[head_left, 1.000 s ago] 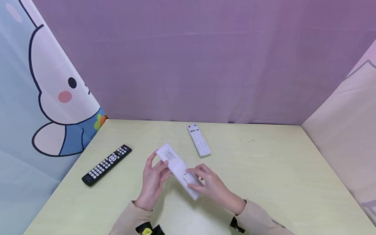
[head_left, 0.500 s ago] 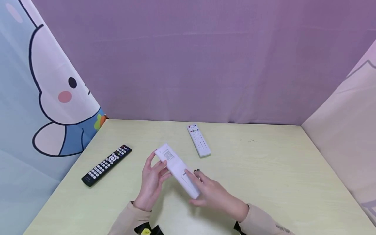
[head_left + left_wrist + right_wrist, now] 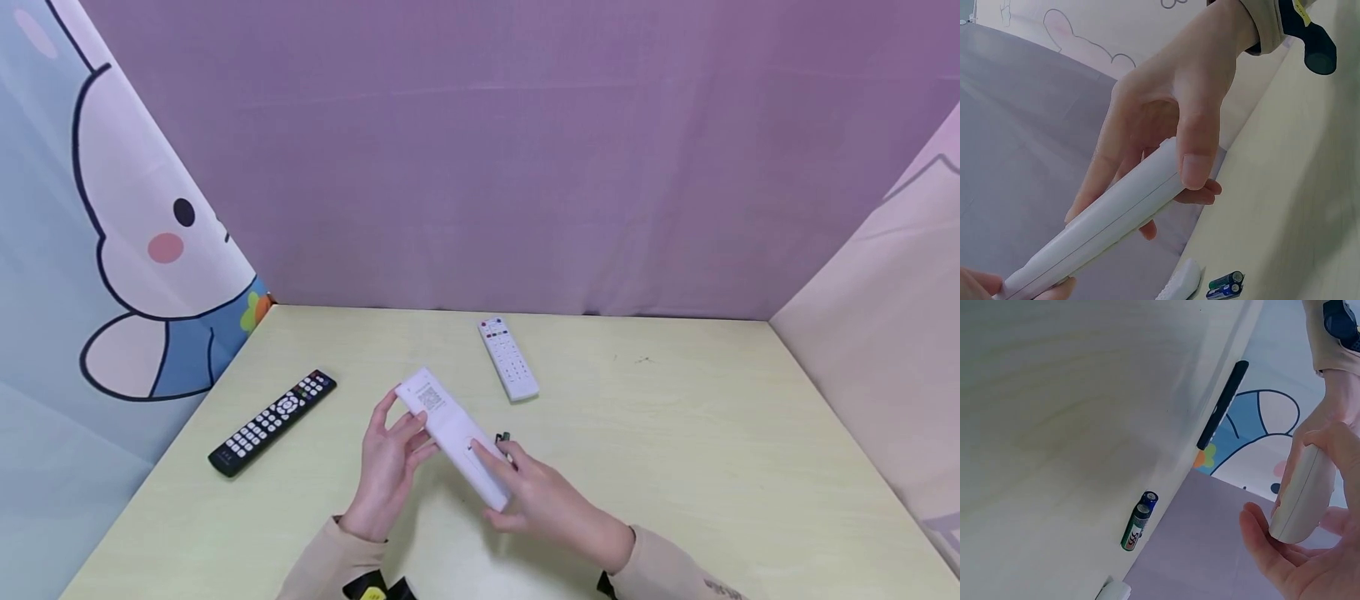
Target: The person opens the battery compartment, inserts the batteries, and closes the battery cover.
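Observation:
A white remote control (image 3: 453, 433) is held above the table, back side up, with a printed code at its far end. My left hand (image 3: 386, 467) grips the far end along its left edge. At the near end, my right hand (image 3: 551, 500) holds it with the index finger laid over the battery cover and the thumb at the end edge. The left wrist view shows my right hand (image 3: 1172, 81) across the remote's side. Two batteries (image 3: 1138, 522), one green and one blue, lie on the table beyond my right hand.
Another white remote control (image 3: 508, 358) lies button side up toward the back of the table. A black remote control (image 3: 272, 423) with white buttons lies at the left. A purple cloth wall (image 3: 525, 167) stands behind the table, with printed panels at the sides.
My right index finger has gone from pinching at the cover's latch to lying over it, and the thumb has moved to the near end. The batteries now show more behind that hand.

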`<state>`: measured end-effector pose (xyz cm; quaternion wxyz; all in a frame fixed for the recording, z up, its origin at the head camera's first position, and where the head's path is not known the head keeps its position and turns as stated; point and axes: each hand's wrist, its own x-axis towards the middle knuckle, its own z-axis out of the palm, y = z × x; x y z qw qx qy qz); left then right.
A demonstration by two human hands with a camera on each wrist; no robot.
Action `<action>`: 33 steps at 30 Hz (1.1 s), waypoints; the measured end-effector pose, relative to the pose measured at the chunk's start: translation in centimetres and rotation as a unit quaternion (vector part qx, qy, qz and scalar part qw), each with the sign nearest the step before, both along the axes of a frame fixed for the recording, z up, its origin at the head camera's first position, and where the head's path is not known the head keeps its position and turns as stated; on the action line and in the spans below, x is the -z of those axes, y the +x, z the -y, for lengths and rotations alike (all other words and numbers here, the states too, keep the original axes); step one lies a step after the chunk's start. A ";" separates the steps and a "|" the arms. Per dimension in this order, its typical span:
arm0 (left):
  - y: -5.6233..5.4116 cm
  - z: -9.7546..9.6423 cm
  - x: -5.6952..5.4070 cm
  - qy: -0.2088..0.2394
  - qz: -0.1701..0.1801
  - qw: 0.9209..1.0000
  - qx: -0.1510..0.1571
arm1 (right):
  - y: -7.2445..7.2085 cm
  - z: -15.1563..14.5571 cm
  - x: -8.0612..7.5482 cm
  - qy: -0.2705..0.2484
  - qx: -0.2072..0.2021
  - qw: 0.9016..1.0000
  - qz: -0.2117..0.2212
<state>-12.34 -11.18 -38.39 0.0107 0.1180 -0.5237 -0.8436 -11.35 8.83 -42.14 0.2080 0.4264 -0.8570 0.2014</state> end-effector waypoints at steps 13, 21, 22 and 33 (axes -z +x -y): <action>0.0 -0.4 -0.4 0.008 -0.005 1.000 -0.004 | 0.0 -0.3 -0.4 -0.009 -0.008 0.999 -0.044; -0.1 -0.4 -0.4 0.010 -0.009 1.000 0.000 | -0.1 -0.4 -0.5 -0.016 -0.008 0.999 -0.040; -0.1 -0.4 -0.4 0.010 -0.010 1.000 0.001 | -0.1 -0.4 -0.4 -0.019 -0.007 0.999 -0.037; -0.1 -0.2 -0.3 0.010 -0.009 1.000 -0.008 | 0.1 -0.4 -0.4 -0.087 -0.020 0.995 -0.043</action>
